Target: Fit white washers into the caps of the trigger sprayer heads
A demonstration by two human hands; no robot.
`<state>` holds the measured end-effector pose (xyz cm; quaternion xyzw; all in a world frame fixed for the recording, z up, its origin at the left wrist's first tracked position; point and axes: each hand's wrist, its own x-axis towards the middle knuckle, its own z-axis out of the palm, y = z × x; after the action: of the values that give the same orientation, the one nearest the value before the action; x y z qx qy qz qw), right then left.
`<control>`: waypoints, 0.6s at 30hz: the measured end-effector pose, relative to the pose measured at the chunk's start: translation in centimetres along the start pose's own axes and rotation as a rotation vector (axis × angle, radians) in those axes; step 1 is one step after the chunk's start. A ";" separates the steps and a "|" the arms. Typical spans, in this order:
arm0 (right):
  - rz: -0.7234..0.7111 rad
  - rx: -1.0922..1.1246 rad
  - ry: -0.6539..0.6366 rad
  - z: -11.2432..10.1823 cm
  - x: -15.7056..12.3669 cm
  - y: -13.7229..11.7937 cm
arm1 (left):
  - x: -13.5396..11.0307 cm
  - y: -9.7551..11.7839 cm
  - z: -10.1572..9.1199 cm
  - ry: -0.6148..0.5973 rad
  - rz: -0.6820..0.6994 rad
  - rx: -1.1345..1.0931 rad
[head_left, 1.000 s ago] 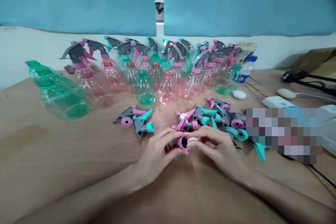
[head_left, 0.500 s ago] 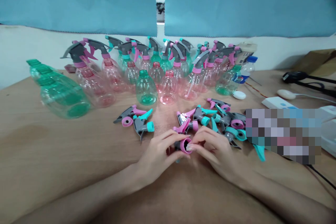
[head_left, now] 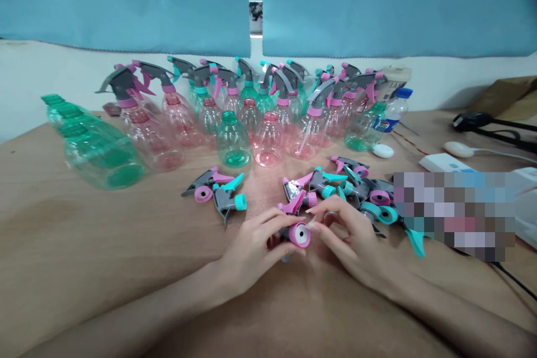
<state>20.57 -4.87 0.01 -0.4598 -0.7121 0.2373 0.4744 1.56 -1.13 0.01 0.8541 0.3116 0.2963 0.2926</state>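
Observation:
My left hand (head_left: pixel 251 249) grips a grey spray trigger head with a pink screw cap (head_left: pixel 298 234), its open end turned toward me and a white disc seated inside. My right hand (head_left: pixel 350 238) is beside the cap, its thumb and forefinger touching the cap's rim. Both hands rest low over the wooden table (head_left: pixel 84 246). Loose trigger heads in pink and teal lie just beyond my hands: a pair to the left (head_left: pixel 218 190) and a pile to the right (head_left: pixel 352 187).
Several clear pink and green bottles (head_left: pixel 251 123), some with trigger heads fitted, stand in rows at the back. Stacked green bottles (head_left: pixel 94 148) lie at the left. A water bottle (head_left: pixel 394 109), white boxes (head_left: pixel 444 163) and cables (head_left: pixel 495 126) sit at the right.
The white disc that my right fingers held beside the cap now sits inside the pink cap. My right fingers have drawn back slightly to the cap's rim.

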 end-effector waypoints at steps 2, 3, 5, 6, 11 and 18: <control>-0.026 0.005 0.009 -0.2 0.0 0.0 | 0.0 0.0 0.0 -0.002 -0.006 0.000; -0.043 0.017 0.005 -0.3 0.0 0.0 | 0.0 0.0 0.0 -0.002 -0.007 -0.003; -0.083 0.043 -0.033 -0.3 -0.1 0.2 | 0.0 0.0 0.0 0.000 -0.002 -0.013; -0.097 0.045 -0.065 -0.3 -0.1 0.3 | 0.0 0.0 0.0 -0.002 0.000 -0.017; -0.088 -0.028 -0.175 -0.1 -0.1 0.5 | -0.1 -0.1 0.0 -0.013 -0.018 -0.035; -0.074 -0.051 -0.210 -0.3 0.1 0.4 | -0.2 -0.2 0.1 -0.012 -0.020 -0.037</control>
<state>20.96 -4.66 -0.14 -0.4179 -0.7803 0.2483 0.3935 1.42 -1.10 -0.25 0.8472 0.3130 0.2937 0.3132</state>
